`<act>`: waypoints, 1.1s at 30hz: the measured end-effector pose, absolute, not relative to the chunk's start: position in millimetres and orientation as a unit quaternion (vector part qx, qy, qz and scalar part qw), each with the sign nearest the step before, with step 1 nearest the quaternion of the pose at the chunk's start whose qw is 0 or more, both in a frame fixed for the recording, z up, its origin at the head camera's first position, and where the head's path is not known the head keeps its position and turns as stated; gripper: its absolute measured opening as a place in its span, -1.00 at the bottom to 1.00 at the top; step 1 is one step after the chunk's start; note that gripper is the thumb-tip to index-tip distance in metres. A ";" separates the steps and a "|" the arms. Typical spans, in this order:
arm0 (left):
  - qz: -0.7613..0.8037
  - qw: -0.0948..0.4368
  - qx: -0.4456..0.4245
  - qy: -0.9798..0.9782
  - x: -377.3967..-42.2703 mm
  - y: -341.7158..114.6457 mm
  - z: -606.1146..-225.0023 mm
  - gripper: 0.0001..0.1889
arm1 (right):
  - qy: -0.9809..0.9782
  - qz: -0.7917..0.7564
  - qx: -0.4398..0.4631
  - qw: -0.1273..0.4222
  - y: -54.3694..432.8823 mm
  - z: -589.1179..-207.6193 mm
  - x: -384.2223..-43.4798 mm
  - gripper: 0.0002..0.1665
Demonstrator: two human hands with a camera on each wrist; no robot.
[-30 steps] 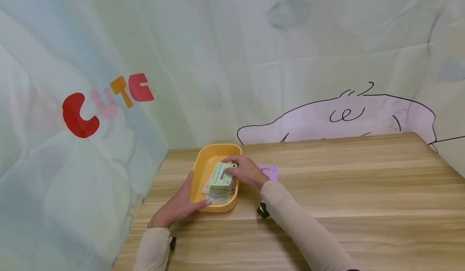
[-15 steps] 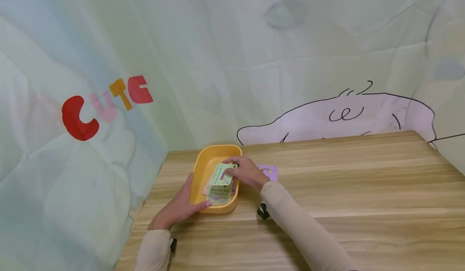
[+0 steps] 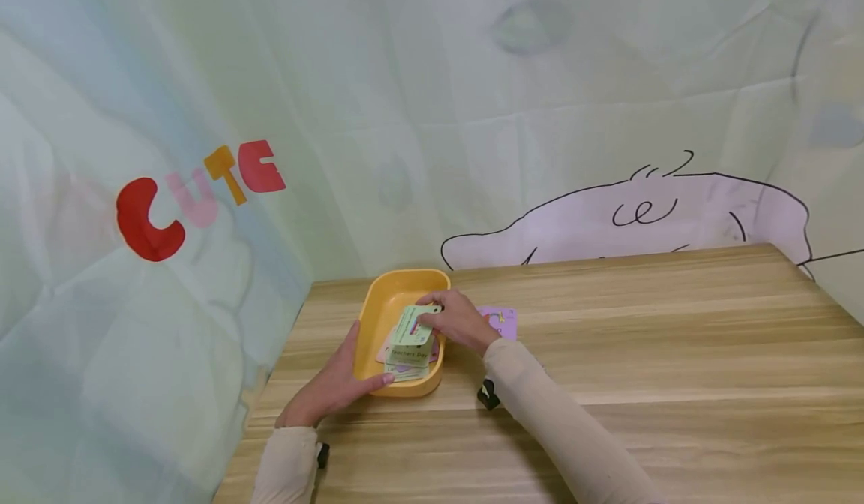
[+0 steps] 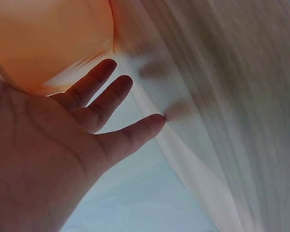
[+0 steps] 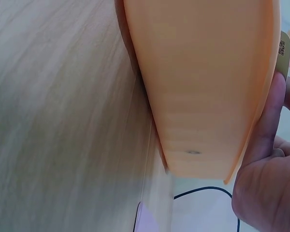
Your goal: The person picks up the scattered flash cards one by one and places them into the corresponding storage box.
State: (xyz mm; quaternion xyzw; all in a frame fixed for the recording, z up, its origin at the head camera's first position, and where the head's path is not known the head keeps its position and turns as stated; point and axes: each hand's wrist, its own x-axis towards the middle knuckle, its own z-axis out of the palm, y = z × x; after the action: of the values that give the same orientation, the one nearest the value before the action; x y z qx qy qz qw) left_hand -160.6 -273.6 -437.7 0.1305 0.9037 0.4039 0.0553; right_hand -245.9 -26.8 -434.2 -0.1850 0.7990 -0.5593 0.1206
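A yellow tray [image 3: 388,294] stands at the back left of the table. My left hand [image 3: 331,384] holds its near left side, the thumb over the rim and other fingers spread along the outside in the left wrist view. My right hand [image 3: 462,320] pinches a pale green card [image 3: 408,331] with a hole in its corner, tilted above the tray. Beneath it hangs or lies another green card [image 3: 408,355] reading "Teachers Day"; whether it is held too, I cannot tell. A pink card [image 3: 380,354] and a pale card [image 3: 408,373] lie in the tray.
Right of the tray, a purple card [image 3: 506,320] lies on the wooden table [image 3: 675,384], partly hidden by my right hand. A printed curtain [image 3: 378,151] hangs along the back and left edges of the table.
The held green card has tilted and shifted slightly, showing a little more of the cards below. Both hands stay almost in place, and the tray has barely moved.
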 end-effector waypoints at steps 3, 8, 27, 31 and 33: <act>0.406 0.056 0.132 0.902 -160.3 -273.4 -438.1 0.15 | 0.797 -0.564 -0.178 0.126 -26.8 -433.3 -244.7 -0.65; 0.401 0.056 0.128 0.905 -160.1 -273.4 -438.5 0.15 | 0.797 -0.566 -0.166 0.128 -28.4 -432.7 -243.9 -0.65; 0.399 0.057 0.129 0.906 -160.2 -273.5 -439.0 0.15 | 0.811 -0.553 -0.149 0.122 -31.0 -435.6 -244.7 -0.60; 0.402 0.056 0.130 0.905 -160.2 -272.9 -438.1 0.13 | 0.813 -0.551 -0.149 0.119 -31.3 -435.8 -244.9 -0.58; 0.405 0.056 0.130 0.903 -160.1 -272.9 -437.6 0.13 | 0.812 -0.551 -0.151 0.117 -31.6 -435.9 -245.1 -0.58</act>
State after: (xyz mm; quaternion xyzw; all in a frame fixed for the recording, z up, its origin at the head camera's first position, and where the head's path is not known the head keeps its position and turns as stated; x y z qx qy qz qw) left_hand -160.1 -272.9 -437.6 0.1305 0.9031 0.4052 0.0562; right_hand -245.1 -31.6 -435.9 -0.1512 0.8125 -0.5508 0.1171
